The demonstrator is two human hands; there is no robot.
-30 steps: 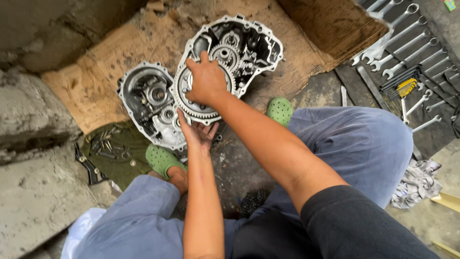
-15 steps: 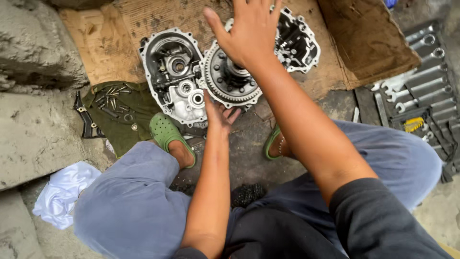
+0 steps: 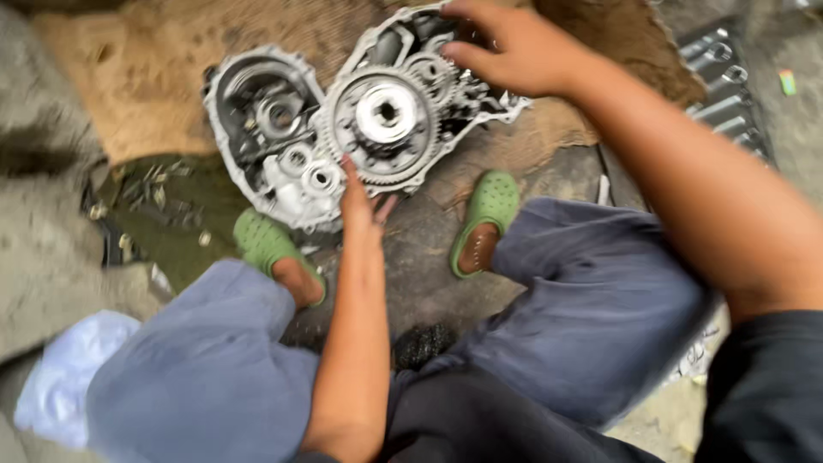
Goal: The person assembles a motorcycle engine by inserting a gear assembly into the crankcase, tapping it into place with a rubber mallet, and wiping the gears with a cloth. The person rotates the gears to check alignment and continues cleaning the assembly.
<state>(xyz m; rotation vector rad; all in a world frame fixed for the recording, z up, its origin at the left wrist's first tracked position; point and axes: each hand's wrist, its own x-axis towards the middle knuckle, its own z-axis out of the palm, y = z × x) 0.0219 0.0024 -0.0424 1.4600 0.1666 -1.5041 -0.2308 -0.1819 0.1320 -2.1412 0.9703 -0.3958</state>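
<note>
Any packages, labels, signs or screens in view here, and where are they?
Small green and red tag or packet: far right edge on the ground past the wrenches, rectangular, too blurred to tell more.
White plastic bag: lower left on the ground, crumpled, plain.
No signs or screens.

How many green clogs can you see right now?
2. One clog is just left of the left hand, below the left casing half. The other clog is right of that hand, below the big gear.

Dull grey metal gear (image 3: 387,129) on rough brown cardboard (image 3: 146,94).
</note>
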